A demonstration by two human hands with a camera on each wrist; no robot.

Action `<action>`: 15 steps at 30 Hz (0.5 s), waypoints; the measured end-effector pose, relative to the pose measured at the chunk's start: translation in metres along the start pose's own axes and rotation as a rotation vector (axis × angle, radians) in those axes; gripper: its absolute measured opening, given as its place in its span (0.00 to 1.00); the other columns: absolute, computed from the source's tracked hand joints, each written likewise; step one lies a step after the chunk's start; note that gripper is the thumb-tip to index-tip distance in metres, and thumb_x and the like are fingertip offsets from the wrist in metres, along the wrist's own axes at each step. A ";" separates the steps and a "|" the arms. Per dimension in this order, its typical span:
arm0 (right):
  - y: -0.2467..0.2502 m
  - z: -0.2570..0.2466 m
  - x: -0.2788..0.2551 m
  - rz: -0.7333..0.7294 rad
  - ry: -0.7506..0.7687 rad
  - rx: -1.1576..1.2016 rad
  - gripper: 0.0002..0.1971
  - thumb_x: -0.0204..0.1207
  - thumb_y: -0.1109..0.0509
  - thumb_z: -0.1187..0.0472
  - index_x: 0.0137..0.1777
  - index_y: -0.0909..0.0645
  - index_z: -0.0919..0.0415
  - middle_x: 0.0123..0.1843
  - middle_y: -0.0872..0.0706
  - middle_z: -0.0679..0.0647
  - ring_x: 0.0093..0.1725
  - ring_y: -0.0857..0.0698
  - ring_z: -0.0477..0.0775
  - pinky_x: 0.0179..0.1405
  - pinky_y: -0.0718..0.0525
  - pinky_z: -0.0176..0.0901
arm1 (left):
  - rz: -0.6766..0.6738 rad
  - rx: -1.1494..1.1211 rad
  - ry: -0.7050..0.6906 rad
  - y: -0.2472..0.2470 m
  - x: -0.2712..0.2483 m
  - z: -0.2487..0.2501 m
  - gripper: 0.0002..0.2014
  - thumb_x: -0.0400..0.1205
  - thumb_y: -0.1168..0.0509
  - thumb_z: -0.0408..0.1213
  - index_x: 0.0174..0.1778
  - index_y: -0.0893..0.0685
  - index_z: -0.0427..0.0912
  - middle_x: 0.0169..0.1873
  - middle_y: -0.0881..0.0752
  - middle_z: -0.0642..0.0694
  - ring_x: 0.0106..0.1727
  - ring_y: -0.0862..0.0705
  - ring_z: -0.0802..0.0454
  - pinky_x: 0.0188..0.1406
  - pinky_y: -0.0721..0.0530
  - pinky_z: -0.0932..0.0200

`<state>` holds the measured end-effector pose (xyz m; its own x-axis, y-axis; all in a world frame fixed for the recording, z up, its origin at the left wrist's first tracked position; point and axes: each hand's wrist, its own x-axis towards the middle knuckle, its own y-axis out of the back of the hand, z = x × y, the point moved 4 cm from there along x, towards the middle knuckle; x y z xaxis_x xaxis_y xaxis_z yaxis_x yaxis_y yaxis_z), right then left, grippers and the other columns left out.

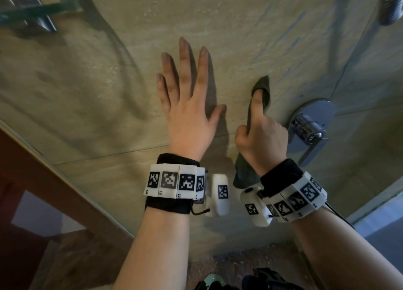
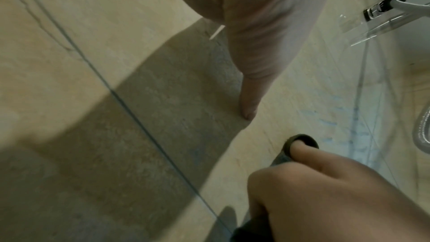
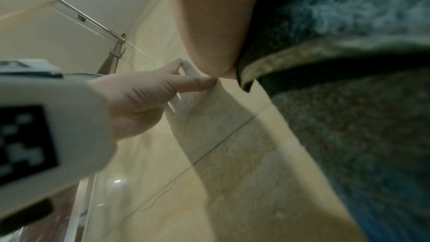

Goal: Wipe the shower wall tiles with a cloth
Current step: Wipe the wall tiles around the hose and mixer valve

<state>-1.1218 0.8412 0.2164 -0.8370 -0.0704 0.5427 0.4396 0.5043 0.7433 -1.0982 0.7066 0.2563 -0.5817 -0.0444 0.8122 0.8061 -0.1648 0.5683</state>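
The beige shower wall tiles (image 1: 104, 89) fill the head view. My left hand (image 1: 187, 106) lies flat on the wall with its fingers spread and holds nothing. Just to its right, my right hand (image 1: 261, 134) grips a dark grey-green cloth (image 1: 262, 86). Its index finger is stretched out and pushes the cloth's top end against the tile. The rest of the cloth hangs below the fist (image 1: 244, 172). In the left wrist view the cloth (image 2: 302, 140) wraps that fingertip, near faint blue streaks (image 2: 330, 122). The right wrist view is mostly filled by the cloth (image 3: 349, 108).
A chrome shower valve with a lever handle (image 1: 309, 128) sticks out of the wall right beside my right hand. A shower head (image 1: 392, 4) is at the top right and a glass panel's metal bracket (image 1: 37, 10) at the top left. A metal hose (image 2: 422, 132) hangs further right.
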 end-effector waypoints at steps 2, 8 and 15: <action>-0.004 0.000 -0.003 -0.080 0.010 0.027 0.38 0.73 0.37 0.63 0.83 0.47 0.64 0.39 0.16 0.62 0.38 0.17 0.66 0.35 0.33 0.44 | 0.001 0.000 -0.005 0.002 0.003 0.000 0.50 0.73 0.25 0.51 0.85 0.46 0.41 0.83 0.48 0.31 0.81 0.57 0.30 0.79 0.70 0.49; 0.002 -0.008 0.004 0.064 0.165 0.104 0.33 0.64 0.36 0.64 0.74 0.28 0.66 0.28 0.20 0.60 0.23 0.21 0.63 0.23 0.28 0.43 | -0.018 0.048 -0.051 0.014 0.024 0.000 0.53 0.70 0.24 0.54 0.85 0.47 0.41 0.83 0.50 0.29 0.81 0.56 0.26 0.79 0.65 0.42; 0.027 -0.002 0.028 0.213 0.115 0.053 0.35 0.64 0.39 0.65 0.76 0.28 0.60 0.29 0.21 0.64 0.23 0.24 0.65 0.24 0.28 0.47 | -0.016 0.025 -0.026 0.017 0.029 -0.004 0.54 0.70 0.25 0.57 0.86 0.48 0.44 0.84 0.51 0.32 0.82 0.58 0.28 0.79 0.67 0.43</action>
<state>-1.1326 0.8507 0.2521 -0.6829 -0.0538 0.7286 0.5821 0.5625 0.5871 -1.1016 0.6988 0.2891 -0.5920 -0.0162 0.8057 0.7992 -0.1403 0.5844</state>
